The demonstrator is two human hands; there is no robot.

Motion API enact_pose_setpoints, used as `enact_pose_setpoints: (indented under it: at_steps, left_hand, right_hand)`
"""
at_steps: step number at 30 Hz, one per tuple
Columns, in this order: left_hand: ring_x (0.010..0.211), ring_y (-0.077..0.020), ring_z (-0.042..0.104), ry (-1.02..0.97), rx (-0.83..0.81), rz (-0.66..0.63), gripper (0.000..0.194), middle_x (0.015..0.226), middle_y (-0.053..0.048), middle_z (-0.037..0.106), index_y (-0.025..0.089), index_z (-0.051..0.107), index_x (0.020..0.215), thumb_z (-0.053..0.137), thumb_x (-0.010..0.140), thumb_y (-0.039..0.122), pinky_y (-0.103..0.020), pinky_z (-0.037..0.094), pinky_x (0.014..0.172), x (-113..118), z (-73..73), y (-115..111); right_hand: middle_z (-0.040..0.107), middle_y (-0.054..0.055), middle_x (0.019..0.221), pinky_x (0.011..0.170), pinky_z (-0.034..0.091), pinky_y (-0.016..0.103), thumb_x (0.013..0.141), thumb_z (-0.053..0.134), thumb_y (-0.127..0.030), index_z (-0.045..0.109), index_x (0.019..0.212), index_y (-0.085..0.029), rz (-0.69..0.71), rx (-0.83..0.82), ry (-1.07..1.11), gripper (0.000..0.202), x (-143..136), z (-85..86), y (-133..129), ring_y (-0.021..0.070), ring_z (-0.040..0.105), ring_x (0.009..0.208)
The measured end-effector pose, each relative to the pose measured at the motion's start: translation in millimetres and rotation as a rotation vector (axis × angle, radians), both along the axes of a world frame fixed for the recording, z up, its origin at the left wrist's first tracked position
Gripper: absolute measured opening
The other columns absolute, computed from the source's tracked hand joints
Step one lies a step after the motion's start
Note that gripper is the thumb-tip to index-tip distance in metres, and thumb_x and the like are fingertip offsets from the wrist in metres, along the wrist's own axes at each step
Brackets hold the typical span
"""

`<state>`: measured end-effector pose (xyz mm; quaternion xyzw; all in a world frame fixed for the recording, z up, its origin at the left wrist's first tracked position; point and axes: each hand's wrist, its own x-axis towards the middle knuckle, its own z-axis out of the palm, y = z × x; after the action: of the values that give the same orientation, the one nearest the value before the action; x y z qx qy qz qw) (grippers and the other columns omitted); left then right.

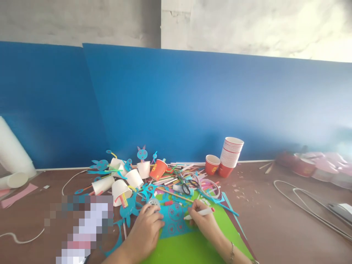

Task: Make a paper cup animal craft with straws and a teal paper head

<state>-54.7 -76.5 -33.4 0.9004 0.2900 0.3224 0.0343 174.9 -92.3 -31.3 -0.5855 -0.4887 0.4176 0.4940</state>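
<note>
A piece of blue paper [165, 229] with red drawings of a round face and smaller circles lies on a green sheet [176, 253]. My left hand [147, 229] rests over the paper's left edge, fingers lying on it. Just beyond its fingertips is a small greyish round item [154, 202] that I cannot identify. Between the fingers of my right hand [200, 218] is a white marker [205, 212] with a red end, held at a slant over the paper's right side. A small red piece [168, 202] lies at the paper's top edge.
Behind lie scissors [186, 188], a ring of clear tape [209, 189] and many coloured straws. White paper cups [121, 190] with blue cutouts crowd the left. A cup stack [232, 154] stands behind right, and a white cable [302, 201] loops across the brown table.
</note>
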Motion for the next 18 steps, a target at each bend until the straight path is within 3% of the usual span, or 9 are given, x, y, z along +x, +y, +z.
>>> enact_pose_setpoints:
  at_steps: [4, 10, 18]
  left_hand:
    - [0.107, -0.0245, 0.054, 0.020, -0.005, -0.009, 0.037, 0.097, -0.002, 0.070, 0.023, 0.068, 0.095, 0.048, 0.073, 0.000, -0.046, 0.041, 0.096, 1, -3.4, 0]
    - [0.111, -0.0235, 0.052, 0.043, -0.032, 0.011, 0.036, 0.103, -0.002, 0.068, 0.022, 0.063, 0.097, 0.049, 0.071, 0.001, -0.044, 0.037, 0.101, 1, -3.9, 0]
    - [0.101, -0.0223, 0.054, 0.020, -0.088, -0.021, 0.029, 0.087, -0.002, 0.068, 0.021, 0.064, 0.081, 0.048, 0.071, -0.001, -0.043, 0.037, 0.096, 0, -0.4, 4]
  right_hand:
    - [0.053, -0.003, 0.042, 0.043, 0.031, 0.023, 0.073, 0.059, -0.044, 0.042, 0.056, -0.023, -0.042, 0.051, 0.031, 0.031, 2, 5.6, 1, 0.0122, 0.044, 0.041]
    - [0.036, -0.007, 0.046, 0.046, 0.028, 0.025, 0.070, 0.064, -0.052, 0.037, 0.053, -0.024, -0.198, 0.220, -0.032, 0.043, 2, 25.3, -4, 0.0108, 0.033, 0.046]
    - [0.042, -0.008, 0.050, 0.044, 0.025, 0.022, 0.066, 0.072, -0.042, 0.048, 0.061, -0.021, 0.077, 0.047, 0.128, 0.032, -16, 33.4, -4, 0.0084, 0.034, 0.045]
